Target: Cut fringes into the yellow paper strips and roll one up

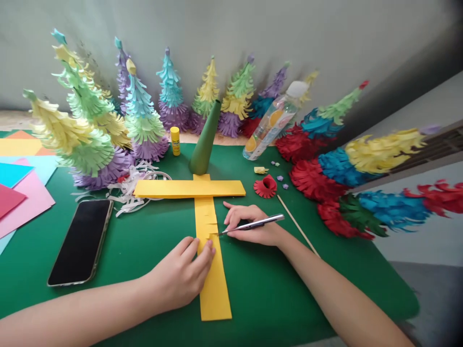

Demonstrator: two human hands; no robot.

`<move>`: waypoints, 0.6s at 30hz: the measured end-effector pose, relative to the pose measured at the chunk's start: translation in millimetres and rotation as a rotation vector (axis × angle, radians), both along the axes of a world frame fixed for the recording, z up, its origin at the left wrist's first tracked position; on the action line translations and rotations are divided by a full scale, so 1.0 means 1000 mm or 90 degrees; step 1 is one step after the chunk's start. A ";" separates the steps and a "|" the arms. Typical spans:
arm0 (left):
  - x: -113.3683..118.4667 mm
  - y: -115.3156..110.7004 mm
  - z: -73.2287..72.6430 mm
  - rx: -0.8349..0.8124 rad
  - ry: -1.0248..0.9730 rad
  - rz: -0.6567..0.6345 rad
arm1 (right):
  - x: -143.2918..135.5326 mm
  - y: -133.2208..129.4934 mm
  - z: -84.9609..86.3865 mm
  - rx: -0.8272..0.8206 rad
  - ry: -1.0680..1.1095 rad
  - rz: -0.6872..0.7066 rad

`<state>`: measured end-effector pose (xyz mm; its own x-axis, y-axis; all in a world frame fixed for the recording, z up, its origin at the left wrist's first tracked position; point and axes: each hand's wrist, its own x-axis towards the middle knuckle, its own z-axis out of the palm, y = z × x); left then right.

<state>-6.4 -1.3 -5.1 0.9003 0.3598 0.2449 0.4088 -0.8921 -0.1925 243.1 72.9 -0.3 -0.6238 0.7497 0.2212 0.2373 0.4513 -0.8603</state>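
Note:
A yellow paper strip (216, 299) lies lengthwise on the green table, with short slits and lifted flaps along its middle part. My left hand (186, 270) is closed at the strip, thumb and fingers pinching its surface just below the slits. My right hand (255, 224) grips a slim silver pen-like tool (265, 220), whose dark tip meets the strip's right edge at a flap. Whether the tip is a blade or a point, I cannot tell. A second yellow strip (188, 188) crosses over the far end. Behind it stands a green paper cone (205, 144).
Fringed paper trees (170, 86) line the wall and right side. A phone (81, 241), white paper shreds (135, 185) and coloured sheets (27, 197) lie left. A glue stick (175, 140), bottle (271, 123), red fringed roll (265, 186) and thin stick (298, 225) are also on the table.

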 end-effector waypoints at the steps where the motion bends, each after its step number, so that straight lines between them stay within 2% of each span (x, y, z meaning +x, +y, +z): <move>1: 0.000 0.000 0.000 0.002 0.000 0.000 | 0.000 0.000 0.000 0.002 -0.002 0.004; 8: 0.000 0.001 0.000 -0.003 0.009 0.003 | 0.000 0.001 -0.002 -0.008 -0.003 0.004; 14: 0.001 0.006 -0.002 -0.029 -0.041 -0.038 | 0.000 0.000 -0.004 -0.006 -0.005 0.000; 18: -0.001 0.007 -0.003 -0.041 -0.029 -0.041 | 0.001 -0.001 -0.006 0.004 0.005 -0.012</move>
<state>-7.1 5.8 -7.9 0.9102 0.3185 0.2649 0.3580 -0.9265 -0.1162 244.6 71.5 -5.9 -0.6074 0.7601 0.2309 0.2386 0.4518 -0.8596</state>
